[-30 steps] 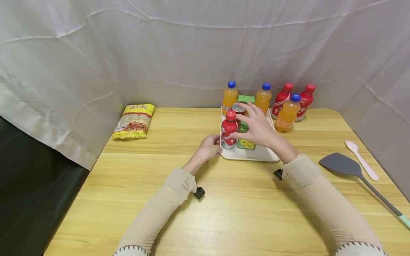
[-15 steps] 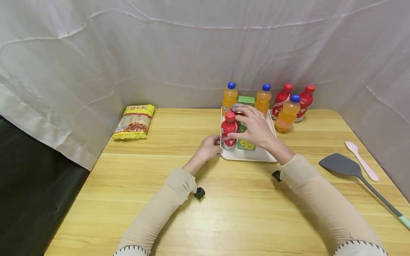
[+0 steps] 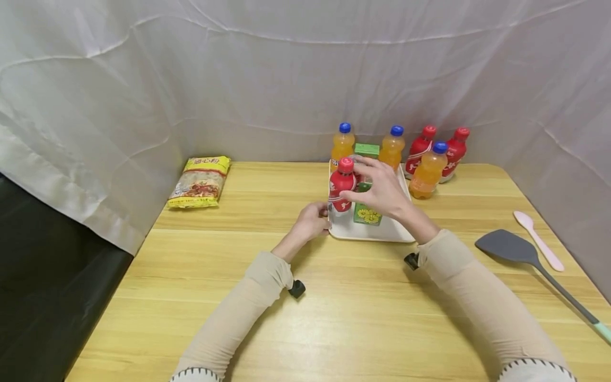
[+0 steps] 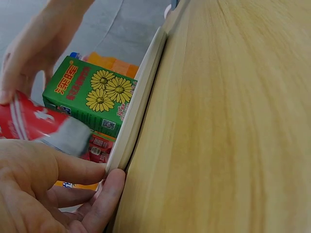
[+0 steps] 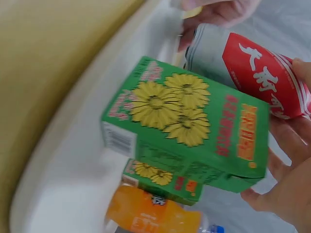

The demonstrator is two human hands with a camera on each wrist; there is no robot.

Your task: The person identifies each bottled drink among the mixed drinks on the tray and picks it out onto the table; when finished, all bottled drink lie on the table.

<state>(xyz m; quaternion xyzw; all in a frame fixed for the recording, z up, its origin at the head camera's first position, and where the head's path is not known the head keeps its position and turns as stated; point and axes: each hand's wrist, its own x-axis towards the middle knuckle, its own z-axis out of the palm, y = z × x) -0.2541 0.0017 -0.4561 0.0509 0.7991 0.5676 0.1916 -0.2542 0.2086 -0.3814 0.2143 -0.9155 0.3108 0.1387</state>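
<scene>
In the head view, my right hand (image 3: 382,188) grips a red soda bottle (image 3: 341,193) with a red cap, held just above the white tray (image 3: 348,231) near its left side. The right wrist view shows fingers around the bottle's upper part (image 5: 260,73). Thumb and finger of my left hand (image 3: 310,222) pinch the tray's left rim, as the left wrist view also shows. A green drink carton (image 3: 367,215) with yellow flowers stands on the tray beside the bottle. Behind it are a second green carton (image 5: 160,179) and orange soda bottles (image 3: 342,143). A can is mostly hidden by my right hand.
Right of the tray stand an orange soda bottle (image 3: 427,172) and two red bottles (image 3: 455,154). A grey spatula (image 3: 508,245) and a pink spoon (image 3: 539,239) lie at the right. A yellow pasta bag (image 3: 199,181) lies at the back left, by the grey curtain (image 3: 267,85).
My right hand has closed in on the red bottle and raised it slightly off the tray, tilting it a little. The left hand stays at the tray's rim.
</scene>
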